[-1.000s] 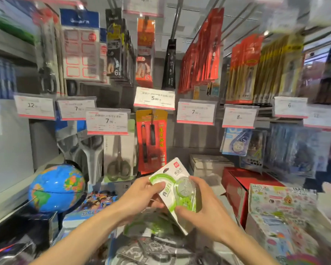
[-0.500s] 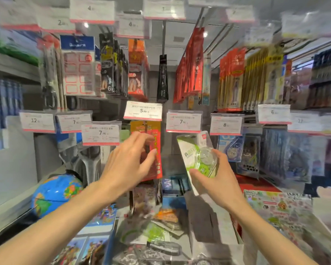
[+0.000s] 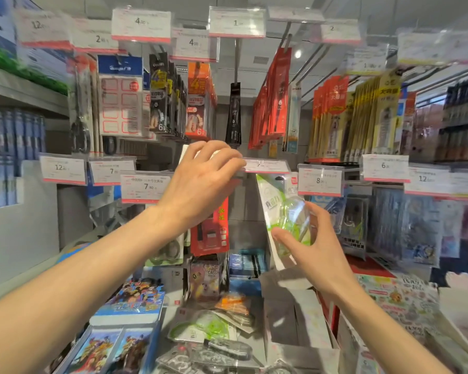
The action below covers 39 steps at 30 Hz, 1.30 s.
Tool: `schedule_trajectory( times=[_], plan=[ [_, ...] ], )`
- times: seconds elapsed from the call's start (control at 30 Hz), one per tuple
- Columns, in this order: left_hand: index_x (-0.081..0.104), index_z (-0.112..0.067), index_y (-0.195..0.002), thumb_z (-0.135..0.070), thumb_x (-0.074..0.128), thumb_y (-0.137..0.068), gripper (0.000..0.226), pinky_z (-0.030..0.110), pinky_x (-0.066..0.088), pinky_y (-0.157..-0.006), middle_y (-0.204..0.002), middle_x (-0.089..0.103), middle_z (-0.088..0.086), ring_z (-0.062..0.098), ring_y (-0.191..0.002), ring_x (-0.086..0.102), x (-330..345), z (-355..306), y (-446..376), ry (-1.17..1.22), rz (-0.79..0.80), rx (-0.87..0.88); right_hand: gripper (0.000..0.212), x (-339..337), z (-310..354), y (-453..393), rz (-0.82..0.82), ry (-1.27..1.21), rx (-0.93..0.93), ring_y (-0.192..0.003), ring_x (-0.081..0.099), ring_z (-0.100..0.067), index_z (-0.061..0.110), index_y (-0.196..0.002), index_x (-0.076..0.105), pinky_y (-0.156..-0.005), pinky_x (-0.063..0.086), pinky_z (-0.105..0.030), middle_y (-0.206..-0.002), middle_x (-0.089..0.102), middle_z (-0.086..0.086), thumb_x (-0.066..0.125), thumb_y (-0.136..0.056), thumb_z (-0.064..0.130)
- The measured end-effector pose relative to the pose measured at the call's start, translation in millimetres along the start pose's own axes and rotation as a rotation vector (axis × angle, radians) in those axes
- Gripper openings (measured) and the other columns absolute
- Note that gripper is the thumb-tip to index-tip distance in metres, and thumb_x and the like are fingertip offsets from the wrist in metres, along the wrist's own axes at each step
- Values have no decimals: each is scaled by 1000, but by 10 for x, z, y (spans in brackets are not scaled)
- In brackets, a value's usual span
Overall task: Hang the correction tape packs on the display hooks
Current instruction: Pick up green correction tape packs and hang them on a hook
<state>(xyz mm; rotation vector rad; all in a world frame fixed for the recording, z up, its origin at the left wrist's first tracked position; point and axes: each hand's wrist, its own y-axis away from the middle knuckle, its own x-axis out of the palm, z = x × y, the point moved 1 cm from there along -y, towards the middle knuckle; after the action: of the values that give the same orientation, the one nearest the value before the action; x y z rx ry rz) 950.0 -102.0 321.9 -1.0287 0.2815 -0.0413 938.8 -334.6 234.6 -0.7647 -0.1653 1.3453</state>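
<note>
Head view. Showing a correction tape pack [image 3: 278, 209]: a white card with a green curve and dark letters, and a clear green bubble on the front with the round tape wheel inside. Sitting tilted, top leaning left, right under the price tag marked 7 [image 3: 265, 166], between the red knife pack [image 3: 211, 228] and the tag marked 8 [image 3: 320, 180]. Top hole blurry, so hard to tell if on the hook yet.

Being pinched by the right hand [image 3: 316, 244], thumb on the low edge, fingers curled round the bubble. Left hand [image 3: 200, 182] reaching up with loosely bent fingers, fingertips touching the left end of the 7 tag and tipping it up flat; nothing gripped inside it.

Differing from half a second ago: pack now higher, up against the 7 tag instead of lower in front of it. Left hand also higher, now lifting that tag where before only hanging in front of the red pack. Tag now lying flat, no longer facing front.

Down below, lying in the shelf tray [image 3: 173, 314]: more green tape packs [image 3: 206, 327] in a loose pile, plus dark clear packs nearer the camera. White open box [image 3: 295, 319] standing just right of the pile, inside not clear. Cartoon books [image 3: 135, 300] stacked on the left. Sticker sheets [image 3: 400, 298] resting in a box on the right.
</note>
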Motion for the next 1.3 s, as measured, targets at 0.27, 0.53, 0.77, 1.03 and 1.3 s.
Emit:
schedule_trajectory(
  times=[0.27,0.53,0.77,1.03,1.3],
  plan=[
    [71,-13,-100,-22,57,-98,16,42,45,-81,-97,74,1,28,-94,63,40,34,-119,79,-41,-41,88,32,-126,-55,-31,213,-50,-126,47,-9,33,-150,25,-96,37,-25,-147,41,13,77,-81,48],
    [69,-12,-104,-21,59,-99,15,41,45,-76,-101,73,0,27,-97,61,47,52,-107,136,-30,-60,95,321,-210,-269,-126,384,-194,-138,38,-16,22,-153,23,-112,36,-34,-149,40,2,73,-79,53],
    [70,-12,-104,-22,58,-99,16,39,44,-76,-101,73,0,28,-97,60,46,54,-90,136,-27,-53,96,466,-199,-449,-176,388,-205,-133,41,-21,21,-153,23,-109,38,-37,-146,41,-3,72,-79,57],
    [69,-11,-105,-25,57,-100,19,42,47,-79,-104,72,1,28,-101,59,62,42,-42,123,-15,-51,102,482,-288,-558,-151,372,-167,-132,44,-26,22,-152,24,-106,41,-40,-142,42,-7,74,-74,64],
    [70,-5,-117,-5,68,-91,25,45,48,-98,-128,67,12,34,-119,59,146,42,251,-24,-11,139,94,389,-346,-608,27,140,-94,-134,40,-16,31,-151,23,-101,34,-28,-142,40,-2,76,-78,58]
  ],
)
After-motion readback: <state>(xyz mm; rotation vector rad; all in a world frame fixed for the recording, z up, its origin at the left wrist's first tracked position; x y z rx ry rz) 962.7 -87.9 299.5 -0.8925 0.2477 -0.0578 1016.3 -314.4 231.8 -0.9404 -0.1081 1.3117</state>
